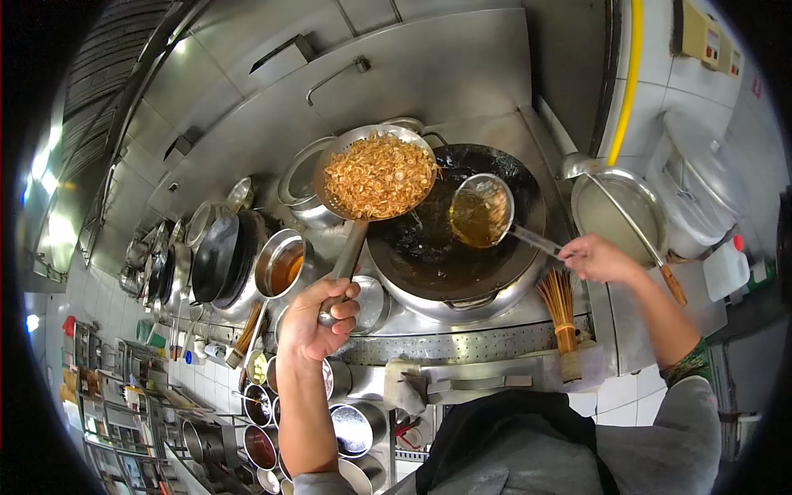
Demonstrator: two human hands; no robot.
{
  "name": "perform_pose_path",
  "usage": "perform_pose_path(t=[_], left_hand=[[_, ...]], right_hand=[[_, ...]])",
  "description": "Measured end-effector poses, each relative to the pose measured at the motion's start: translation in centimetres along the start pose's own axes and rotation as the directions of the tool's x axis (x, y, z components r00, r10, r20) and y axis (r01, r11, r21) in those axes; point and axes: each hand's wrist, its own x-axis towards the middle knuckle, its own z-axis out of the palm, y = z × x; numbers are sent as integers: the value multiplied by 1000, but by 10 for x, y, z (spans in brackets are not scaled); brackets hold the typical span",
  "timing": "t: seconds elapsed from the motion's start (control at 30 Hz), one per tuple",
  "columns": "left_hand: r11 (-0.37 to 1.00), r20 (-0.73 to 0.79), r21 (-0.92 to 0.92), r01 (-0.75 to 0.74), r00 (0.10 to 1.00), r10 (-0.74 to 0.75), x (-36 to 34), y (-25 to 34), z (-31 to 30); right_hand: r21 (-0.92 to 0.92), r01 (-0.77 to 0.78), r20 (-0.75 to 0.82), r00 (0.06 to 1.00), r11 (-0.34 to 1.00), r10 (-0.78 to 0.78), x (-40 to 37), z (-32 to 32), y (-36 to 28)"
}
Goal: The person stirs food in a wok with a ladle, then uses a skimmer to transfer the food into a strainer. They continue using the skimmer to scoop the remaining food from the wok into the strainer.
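My left hand (323, 318) is wrapped round the handle of a perforated skimmer (353, 246), held above the left rim of a large dark wok (445, 276). Heaped in the skimmer are many small golden-brown fried pieces (379, 175), too small to name surely. My right hand (602, 257) grips the handle of a ladle (536, 240), its bowl over the right part of the wok. Yellowish oil and a few brown bits show in that bowl. Dark liquid glistens in the wok below.
Left of the wok stand a pot (280, 268) with amber liquid and a lidded pot (305, 177). A bamboo brush (561, 318) lies at the front right. Rightward are a wide basin (619, 206) with another ladle across it and a white jug (726, 268). Several metal containers (355, 429) stand lower left.
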Motion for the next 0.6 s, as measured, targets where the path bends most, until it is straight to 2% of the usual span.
perform_pose_path(t=[0.07, 0.2, 0.43, 0.57, 0.6], left_hand=[[1000, -6, 7, 3, 1000, -3, 2, 0, -2], [1000, 2, -13, 18, 1000, -18, 2, 3, 1], [999, 9, -20, 32, 999, -32, 2, 5, 0], [999, 27, -37, 38, 999, -37, -1, 4, 0], [999, 29, -35, 36, 999, -35, -2, 3, -1]], right_hand=[[123, 35, 68, 997, 992, -43, 13, 24, 17], [258, -15, 150, 988, 966, -24, 10, 57, 10], [540, -56, 244, 965, 840, -93, 10, 101, 8], [735, -140, 259, 962, 663, -84, -3, 104, 10], [740, -156, 261, 963, 654, -66, -9, 99, 10]])
